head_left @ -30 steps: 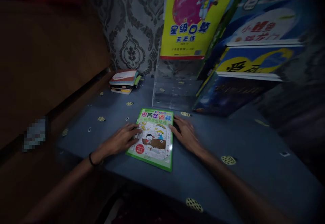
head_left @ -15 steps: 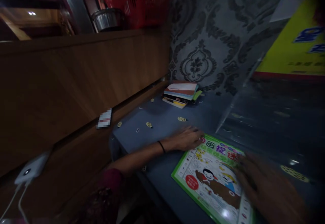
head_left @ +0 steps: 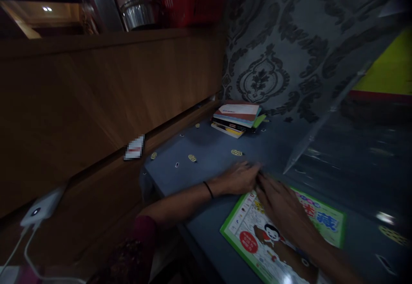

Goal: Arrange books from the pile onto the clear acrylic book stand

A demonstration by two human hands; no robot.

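A picture book point(head_left: 337, 215) with a green border and a cartoon cover lies flat on the blue patterned tablecloth point(head_left: 206, 176). At the book's far left corner is my left hand point(head_left: 240, 176), its fingers curled in; whatever they hold, if anything, is hidden. My right hand point(head_left: 280, 198) reaches across the cover, fingers stretched out and slightly blurred. Its fingertips meet those of my left hand at that corner. The right hand and forearm cover part of the title and drawing.
Stacked books point(head_left: 238, 116) lie by the wallpapered wall. A clear plastic sheet point(head_left: 322, 129) rises on the right, with a yellow printed item point(head_left: 389, 67) behind it. Left are a wooden panel point(head_left: 112, 91), a white device point(head_left: 41, 206) with cables, a metal pot point(head_left: 141, 13) and a red basket point(head_left: 196, 1).
My right hand has moved left across the cover, from the book's right side to my left hand's fingertips. My left hand stays by the corner. The view has shifted slightly.
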